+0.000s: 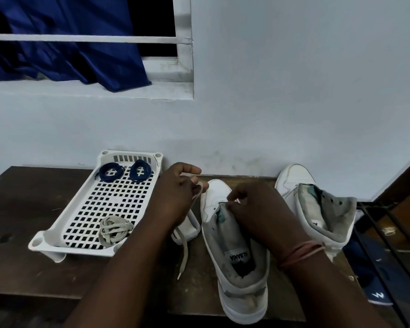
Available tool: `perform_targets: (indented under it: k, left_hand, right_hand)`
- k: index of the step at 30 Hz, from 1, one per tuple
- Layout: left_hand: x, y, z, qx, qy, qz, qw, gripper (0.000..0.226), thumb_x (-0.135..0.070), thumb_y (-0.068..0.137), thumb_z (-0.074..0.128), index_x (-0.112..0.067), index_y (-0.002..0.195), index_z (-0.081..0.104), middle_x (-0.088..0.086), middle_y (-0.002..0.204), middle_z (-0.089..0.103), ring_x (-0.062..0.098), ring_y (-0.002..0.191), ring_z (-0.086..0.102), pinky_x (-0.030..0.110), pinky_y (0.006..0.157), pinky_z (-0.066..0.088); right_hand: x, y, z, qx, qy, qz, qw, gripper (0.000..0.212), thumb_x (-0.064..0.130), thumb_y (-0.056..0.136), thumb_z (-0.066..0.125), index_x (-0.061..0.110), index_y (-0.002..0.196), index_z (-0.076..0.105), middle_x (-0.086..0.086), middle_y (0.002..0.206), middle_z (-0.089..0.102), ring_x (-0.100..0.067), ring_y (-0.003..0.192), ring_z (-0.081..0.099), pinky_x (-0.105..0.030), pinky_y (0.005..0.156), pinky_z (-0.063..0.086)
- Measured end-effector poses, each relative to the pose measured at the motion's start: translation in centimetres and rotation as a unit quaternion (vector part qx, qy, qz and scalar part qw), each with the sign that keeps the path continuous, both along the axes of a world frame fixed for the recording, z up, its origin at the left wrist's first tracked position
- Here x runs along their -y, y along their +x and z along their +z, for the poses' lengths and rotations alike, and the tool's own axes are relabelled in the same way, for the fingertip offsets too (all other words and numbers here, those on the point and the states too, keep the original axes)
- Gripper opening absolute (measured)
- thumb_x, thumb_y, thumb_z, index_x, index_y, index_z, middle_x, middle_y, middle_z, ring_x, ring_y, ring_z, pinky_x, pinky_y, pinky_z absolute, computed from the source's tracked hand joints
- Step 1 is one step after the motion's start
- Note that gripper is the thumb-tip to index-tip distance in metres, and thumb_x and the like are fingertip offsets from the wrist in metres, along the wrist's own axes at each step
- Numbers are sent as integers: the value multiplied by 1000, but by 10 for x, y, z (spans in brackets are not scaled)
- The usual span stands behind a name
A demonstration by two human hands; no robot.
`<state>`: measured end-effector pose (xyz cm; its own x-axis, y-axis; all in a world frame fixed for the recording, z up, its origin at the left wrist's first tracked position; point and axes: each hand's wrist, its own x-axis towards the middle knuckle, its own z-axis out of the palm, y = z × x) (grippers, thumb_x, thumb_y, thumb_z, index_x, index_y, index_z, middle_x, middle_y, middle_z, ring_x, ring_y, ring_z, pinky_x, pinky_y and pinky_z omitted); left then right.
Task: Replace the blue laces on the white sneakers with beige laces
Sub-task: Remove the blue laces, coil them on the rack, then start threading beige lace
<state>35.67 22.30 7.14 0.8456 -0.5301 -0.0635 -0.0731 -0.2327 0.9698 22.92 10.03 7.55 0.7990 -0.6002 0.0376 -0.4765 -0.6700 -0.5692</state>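
A person stands at a dark wooden table (pixel 33 209) set against a pale wall, lacing a white sneaker (pixel 234 268) that sits near the table's front edge, toe toward the wall. The left hand (pixel 175 195) pinches a beige lace (pixel 184 254) between thumb and fingers; its free end hangs down to the tabletop beside the shoe. The right hand (pixel 253 209) is curled at the sneaker's lowest eyelets, seemingly gripping the lace or tongue there, though exactly what it holds is hidden. A second white sneaker (pixel 317 209), unlaced, stands toward the right edge. A white perforated tray (pixel 45 240) by the back edge holds two coiled blue laces (pixel 124 172) at its far end and another bundled beige lace (pixel 113 229) at its near end. The lace looks light, soft and floppy, so it is probably best gripped close to its stiff tip for threading.
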Motion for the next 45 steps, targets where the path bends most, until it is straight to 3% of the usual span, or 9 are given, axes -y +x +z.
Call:
perform_targets:
  k: [3, 8, 14, 18, 21, 26, 29, 39, 45]
  left_hand:
    - [0, -3, 1, 8, -6, -60, 998, 28, -6, 99, 58, -22, 121, 65, 0, 89, 80, 12, 90, 77, 41, 94, 59]
    - [4, -8, 2, -49, -39, -71, 995, 47, -12, 96, 70, -16, 141, 57, 8, 93, 80, 20, 86, 78, 39, 89, 62]
    - [7, -14, 3, -229, -127, -55, 963, 15, -16, 97, 67, -7, 107, 72, 12, 94, 78, 14, 75, 74, 22, 68, 60]
    - [6, -11, -4, -279, -141, -59, 948, 10, -3, 95, 64, -1, 96, 74, 22, 96, 75, 23, 80, 73, 31, 77, 63]
    - [5, -10, -6, -217, -86, -24, 972, 10, -5, 96, 66, -5, 89, 73, 12, 80, 77, 18, 66, 72, 25, 58, 57]
    - [-2, -1, -19, 59, 91, -7, 994, 10, -16, 89, 74, -21, 82, 80, -7, 69, 74, 9, 73, 70, 26, 72, 54]
    - [-2, -6, -23, 110, 193, -72, 972, 14, -16, 87, 72, -27, 83, 80, -9, 72, 73, 4, 77, 68, 23, 70, 48]
    - [-2, -7, -21, 216, 252, -102, 938, 13, -15, 78, 73, -26, 78, 79, -7, 69, 72, 10, 73, 68, 38, 78, 58]
    - [0, -8, -20, 271, 272, -124, 915, 13, -19, 83, 74, -29, 89, 80, -8, 82, 73, 9, 81, 67, 31, 78, 56]
  right_hand:
    - [-1, 3, 3, 104, 35, -4, 994, 18, 26, 85, 76, 30, 102, 71, 11, 91, 68, -7, 82, 64, -29, 81, 52]
    - [-12, 9, -1, 139, 39, 23, 989, 4, 32, 85, 75, 33, 88, 74, 13, 81, 67, -1, 74, 61, -25, 68, 44]
    - [-13, 14, 2, 207, 40, -37, 977, 15, 26, 86, 75, 20, 72, 73, 11, 63, 68, 1, 64, 65, -13, 58, 45]
    - [-7, 15, 4, 174, 146, -29, 973, 15, 20, 88, 74, 15, 74, 73, 1, 61, 71, -1, 52, 63, -19, 55, 50]
    - [-1, 14, 4, 108, 199, 5, 974, 13, 10, 89, 70, 14, 78, 76, -2, 66, 73, -13, 61, 69, -38, 69, 60]
    - [-7, 12, 1, -46, -35, 18, 998, 14, 17, 86, 66, 22, 93, 77, 3, 102, 71, -20, 105, 63, -28, 87, 44]
    - [-11, 11, -7, -125, -133, -7, 983, 20, 26, 90, 62, 30, 105, 74, 0, 121, 58, -30, 126, 44, -39, 95, 30]
    - [-5, 18, -27, -83, -72, -29, 994, 15, 35, 89, 66, 32, 94, 79, 5, 105, 68, -24, 113, 57, -32, 79, 31]
    - [-1, 22, -32, -62, 30, -29, 997, 12, 30, 78, 69, 32, 68, 75, 4, 90, 72, -28, 104, 63, -41, 92, 51]
